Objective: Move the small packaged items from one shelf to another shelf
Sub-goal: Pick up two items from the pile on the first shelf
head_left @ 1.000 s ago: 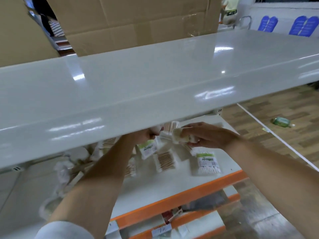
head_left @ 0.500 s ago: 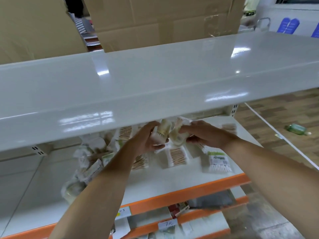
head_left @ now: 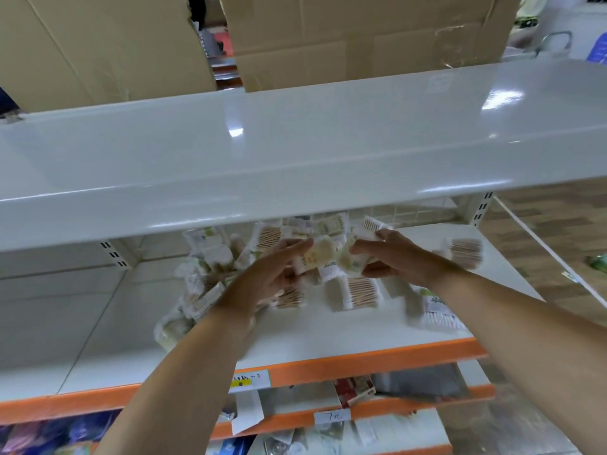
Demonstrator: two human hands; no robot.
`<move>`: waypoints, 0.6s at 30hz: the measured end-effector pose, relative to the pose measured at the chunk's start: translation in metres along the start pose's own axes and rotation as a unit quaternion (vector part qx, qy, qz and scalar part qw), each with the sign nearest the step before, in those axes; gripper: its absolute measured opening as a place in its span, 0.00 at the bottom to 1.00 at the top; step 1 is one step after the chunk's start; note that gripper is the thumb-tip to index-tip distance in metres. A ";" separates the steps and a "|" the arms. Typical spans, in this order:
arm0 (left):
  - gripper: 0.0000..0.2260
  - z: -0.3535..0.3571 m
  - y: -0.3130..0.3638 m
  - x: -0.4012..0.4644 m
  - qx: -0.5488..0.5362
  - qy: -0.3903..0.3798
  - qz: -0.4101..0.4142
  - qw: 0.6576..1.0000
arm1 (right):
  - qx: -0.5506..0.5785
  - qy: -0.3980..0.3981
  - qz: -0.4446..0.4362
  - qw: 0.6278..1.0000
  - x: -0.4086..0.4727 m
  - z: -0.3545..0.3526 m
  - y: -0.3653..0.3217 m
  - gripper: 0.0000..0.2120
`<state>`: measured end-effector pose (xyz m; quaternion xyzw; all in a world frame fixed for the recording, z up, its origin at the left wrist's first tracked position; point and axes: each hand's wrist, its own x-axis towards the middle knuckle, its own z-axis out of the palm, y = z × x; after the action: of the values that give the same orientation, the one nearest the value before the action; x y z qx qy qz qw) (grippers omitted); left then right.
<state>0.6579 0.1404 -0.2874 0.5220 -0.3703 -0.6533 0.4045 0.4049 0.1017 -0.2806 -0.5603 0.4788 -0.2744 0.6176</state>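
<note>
Small clear packets of cotton swabs lie scattered and heaped on the middle shelf [head_left: 328,336], which has an orange front edge. My left hand [head_left: 262,280] grips one packet [head_left: 315,257] just under the front lip of the bare white upper shelf [head_left: 295,152]. My right hand [head_left: 397,257] pinches another packet [head_left: 349,261] right beside it. A heap of packets [head_left: 210,267] sits to the left of my hands. Single packets [head_left: 359,292] lie below and to the right [head_left: 437,310].
Large cardboard boxes [head_left: 361,37] stand behind the upper shelf. Lower shelves [head_left: 328,415] hold price tags and mixed goods. Wooden floor with a green bottle [head_left: 599,262] lies to the right.
Both hands have lifted their packets up and toward me, out from under the upper shelf. The camera has tilted, showing more of the middle shelf.
</note>
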 end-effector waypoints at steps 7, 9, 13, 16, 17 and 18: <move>0.13 -0.014 0.002 -0.012 -0.034 0.019 0.027 0.999 | -0.085 0.064 -0.025 0.994 -0.007 0.017 -0.014 0.24; 0.16 -0.013 0.003 -0.016 -0.025 0.015 0.032 0.999 | -0.114 0.090 -0.036 0.989 -0.006 0.019 -0.015 0.20; 0.25 -0.016 0.005 -0.024 -0.029 0.003 0.049 0.998 | -0.127 0.091 -0.054 0.986 -0.002 0.029 -0.018 0.17; 0.23 -0.025 0.004 -0.032 -0.016 -0.017 0.063 0.998 | -0.112 0.066 -0.057 0.990 0.000 0.039 -0.022 0.17; 0.21 -0.028 0.004 -0.034 -0.008 -0.021 0.066 0.998 | -0.109 0.055 -0.063 0.991 0.000 0.042 -0.024 0.17; 0.21 -0.031 0.004 -0.038 0.000 -0.017 0.067 0.998 | -0.110 0.046 -0.069 0.990 0.001 0.047 -0.026 0.16</move>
<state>0.6934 0.1718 -0.2745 0.4850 -0.4108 -0.6336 0.4411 0.4527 0.1155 -0.2604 -0.6435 0.4940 -0.2877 0.5091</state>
